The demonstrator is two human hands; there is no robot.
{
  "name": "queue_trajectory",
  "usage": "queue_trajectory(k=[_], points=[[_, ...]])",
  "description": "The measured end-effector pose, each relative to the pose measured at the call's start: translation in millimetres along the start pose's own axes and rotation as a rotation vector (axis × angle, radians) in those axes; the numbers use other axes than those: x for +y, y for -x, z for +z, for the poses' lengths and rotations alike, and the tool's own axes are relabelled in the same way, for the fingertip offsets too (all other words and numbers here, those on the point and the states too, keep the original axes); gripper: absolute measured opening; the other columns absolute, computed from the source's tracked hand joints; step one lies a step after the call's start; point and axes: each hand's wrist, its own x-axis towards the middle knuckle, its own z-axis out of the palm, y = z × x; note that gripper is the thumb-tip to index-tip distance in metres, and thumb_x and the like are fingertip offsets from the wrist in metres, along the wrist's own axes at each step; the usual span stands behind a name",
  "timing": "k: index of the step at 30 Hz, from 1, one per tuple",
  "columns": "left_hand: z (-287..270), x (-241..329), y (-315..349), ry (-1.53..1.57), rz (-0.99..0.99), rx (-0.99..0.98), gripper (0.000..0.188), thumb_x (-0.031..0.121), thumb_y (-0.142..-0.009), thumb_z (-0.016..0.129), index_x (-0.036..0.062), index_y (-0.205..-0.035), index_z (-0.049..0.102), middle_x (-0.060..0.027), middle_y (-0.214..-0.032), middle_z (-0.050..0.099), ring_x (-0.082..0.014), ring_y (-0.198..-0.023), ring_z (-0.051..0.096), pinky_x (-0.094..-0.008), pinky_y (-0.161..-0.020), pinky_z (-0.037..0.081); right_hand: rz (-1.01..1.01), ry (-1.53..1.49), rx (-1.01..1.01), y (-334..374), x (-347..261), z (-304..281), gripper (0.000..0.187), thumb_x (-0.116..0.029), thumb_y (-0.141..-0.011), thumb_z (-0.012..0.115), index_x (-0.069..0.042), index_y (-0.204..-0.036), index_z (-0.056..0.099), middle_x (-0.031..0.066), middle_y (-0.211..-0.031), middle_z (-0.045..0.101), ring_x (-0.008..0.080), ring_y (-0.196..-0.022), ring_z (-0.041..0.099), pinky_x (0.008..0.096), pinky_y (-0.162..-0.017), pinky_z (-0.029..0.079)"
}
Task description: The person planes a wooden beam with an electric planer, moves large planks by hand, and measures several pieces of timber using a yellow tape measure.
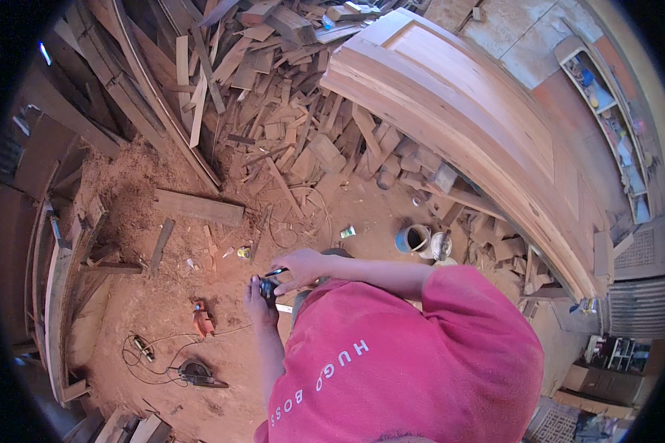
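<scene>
In front of my pink shirt (pixel 399 354), both of my hands meet around a small dark, shiny object (pixel 267 286). My left hand (pixel 259 304) is closed around it from below, thumb side up. From the right, my right hand (pixel 301 267) reaches over with fingers bent, pinching a slim black piece (pixel 276 272) at the top of the object. My fingers cover much of it, and its exact kind is too small to make out.
On the dusty floor lie an orange tool (pixel 202 317), a dark corded power saw (pixel 197 373) and loose cables. A large panelled wooden door (pixel 465 96) rests over heaped offcuts (pixel 288 96). Buckets (pixel 414 239) stand ahead right; long boards (pixel 162 103) lean at far left.
</scene>
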Motion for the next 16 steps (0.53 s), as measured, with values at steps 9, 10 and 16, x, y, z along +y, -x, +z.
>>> queue_trajectory(k=[9, 10, 16], points=[[41, 5, 34, 0.034, -0.036, -0.019, 0.01, 0.01, -0.099, 0.062, 0.0054, -0.107, 0.064, -0.006, -0.105, 0.068, -0.0167, -0.092, 0.066, -0.0315, -0.078, 0.058, -0.188, 0.047, 0.008, 16, -25, -5, 0.069, -0.05, -0.08, 0.072, -0.012, -0.134, 0.055, 0.0189, -0.109, 0.069, 0.0389, -0.103, 0.066, 0.0485, -0.086, 0.052], [39, -3, 30, -0.001, -0.012, -0.083, 0.009, 0.007, -0.099, 0.062, 0.0046, -0.107, 0.065, -0.0055, -0.105, 0.068, -0.0159, -0.092, 0.066, -0.0306, -0.078, 0.058, -0.194, 0.051, 0.01, 21, -24, -7, 0.069, -0.05, -0.08, 0.072, -0.012, -0.134, 0.055, 0.0189, -0.109, 0.069, 0.0389, -0.103, 0.066, 0.0485, -0.086, 0.052], [84, -4, 19, -0.079, -0.04, 0.068, 0.015, 0.019, -0.095, 0.071, 0.0099, -0.107, 0.067, 0.0003, -0.092, 0.069, -0.0129, -0.092, 0.066, -0.0381, -0.093, 0.054, 0.048, 0.039, -0.024, 51, 18, -44, 0.066, -0.044, -0.084, 0.068, -0.013, -0.14, 0.056, 0.019, -0.122, 0.068, 0.0341, -0.113, 0.066, 0.0444, -0.098, 0.052]])
